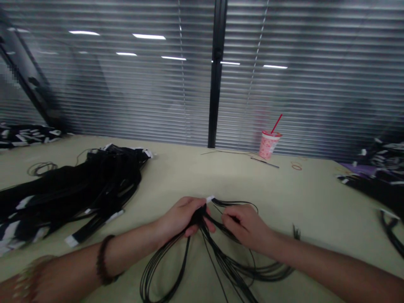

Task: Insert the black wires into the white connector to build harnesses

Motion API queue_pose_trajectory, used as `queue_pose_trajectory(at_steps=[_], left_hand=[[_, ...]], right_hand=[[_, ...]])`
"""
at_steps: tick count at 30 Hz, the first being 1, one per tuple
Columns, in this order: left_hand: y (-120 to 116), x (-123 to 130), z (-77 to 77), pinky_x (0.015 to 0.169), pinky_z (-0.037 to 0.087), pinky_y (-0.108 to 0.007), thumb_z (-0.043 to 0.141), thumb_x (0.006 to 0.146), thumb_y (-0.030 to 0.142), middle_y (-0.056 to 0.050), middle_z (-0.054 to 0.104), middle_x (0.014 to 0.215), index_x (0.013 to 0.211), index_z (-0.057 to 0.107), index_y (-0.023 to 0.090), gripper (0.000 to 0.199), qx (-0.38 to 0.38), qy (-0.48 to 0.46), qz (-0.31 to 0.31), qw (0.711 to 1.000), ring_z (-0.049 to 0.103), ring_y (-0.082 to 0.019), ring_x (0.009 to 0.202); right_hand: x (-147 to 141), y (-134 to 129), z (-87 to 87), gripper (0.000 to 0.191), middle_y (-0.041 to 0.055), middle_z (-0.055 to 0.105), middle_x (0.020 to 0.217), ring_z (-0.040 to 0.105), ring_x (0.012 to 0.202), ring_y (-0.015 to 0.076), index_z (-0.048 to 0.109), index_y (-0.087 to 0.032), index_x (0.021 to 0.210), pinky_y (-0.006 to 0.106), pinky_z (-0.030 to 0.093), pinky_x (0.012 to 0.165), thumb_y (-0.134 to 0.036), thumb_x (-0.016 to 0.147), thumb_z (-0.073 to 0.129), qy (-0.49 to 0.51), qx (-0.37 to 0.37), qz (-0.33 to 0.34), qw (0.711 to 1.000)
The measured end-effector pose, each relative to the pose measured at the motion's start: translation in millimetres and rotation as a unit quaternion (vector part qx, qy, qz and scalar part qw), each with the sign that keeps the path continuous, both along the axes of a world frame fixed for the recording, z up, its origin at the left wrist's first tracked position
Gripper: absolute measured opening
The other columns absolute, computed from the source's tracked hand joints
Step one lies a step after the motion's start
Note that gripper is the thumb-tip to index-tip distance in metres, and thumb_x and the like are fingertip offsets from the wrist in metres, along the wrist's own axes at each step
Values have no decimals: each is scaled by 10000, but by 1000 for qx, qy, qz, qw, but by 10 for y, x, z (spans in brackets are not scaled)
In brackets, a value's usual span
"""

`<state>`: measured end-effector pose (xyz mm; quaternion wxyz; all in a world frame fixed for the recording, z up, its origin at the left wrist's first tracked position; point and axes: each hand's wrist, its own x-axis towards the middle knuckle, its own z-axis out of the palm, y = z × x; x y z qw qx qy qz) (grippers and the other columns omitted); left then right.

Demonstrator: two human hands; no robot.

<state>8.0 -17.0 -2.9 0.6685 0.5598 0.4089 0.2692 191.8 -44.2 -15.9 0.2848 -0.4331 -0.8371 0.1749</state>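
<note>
Bunched in my left hand (187, 214) is a bundle of thin black cables (227, 263), whose loops hang down toward the near side of the table. A small white tag (210, 198) shows beside my left thumb. To the right of the bundle, my right hand (244, 225) has its fingers curled together next to some of the strands. What those fingers pinch, if anything, is too small to make out. Metallic cable ends (296, 231) show just behind my right forearm.
Black cables with white tags (104, 181) are heaped on the table (176, 168) at left. More dark bundles (375, 189) lie at right. A pink cup (269, 144) with a red straw, a thin pen-like tool (265, 163) and rubber bands (296, 167) are near the window blinds.
</note>
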Motion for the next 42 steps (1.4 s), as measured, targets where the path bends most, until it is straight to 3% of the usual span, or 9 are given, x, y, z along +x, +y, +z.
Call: queue_pose_trajectory(at_steps=[19, 25, 31, 42], left_hand=[[5, -1, -18, 294, 159, -163, 347, 808, 442, -78, 663, 591, 712, 556, 113, 402, 3, -12, -21, 1000, 309, -25, 258], [-1, 7, -34, 291, 163, -163, 351, 806, 445, -71, 661, 591, 711, 550, 123, 390, 3, -13, -24, 1000, 323, -27, 260], [-4, 9, -42, 289, 162, -167, 340, 808, 463, -61, 651, 577, 717, 537, 129, 399, 19, -6, -35, 999, 319, -25, 258], [-49, 8, -9, 290, 153, -158, 365, 811, 441, -50, 652, 574, 726, 510, 146, 339, 18, 13, -65, 998, 305, -16, 257]], right_hand=[[-1, 57, -72, 249, -45, 377, 488, 343, 471, 71, 439, -157, 547, 199, 231, 470, -154, 789, 382, 5, 12, -1, 1000], [-26, 13, -18, 245, -46, 382, 477, 336, 461, 62, 466, -148, 542, 192, 217, 454, -143, 773, 385, 12, 7, -19, 1000], [-57, -23, 30, 259, -55, 337, 443, 271, 429, 50, 486, -144, 472, 201, 188, 444, -140, 728, 440, -9, 54, -27, 998], [-40, -14, -1, 246, -33, 402, 464, 336, 446, 62, 520, -138, 519, 198, 223, 453, -168, 747, 431, 15, 42, -38, 998]])
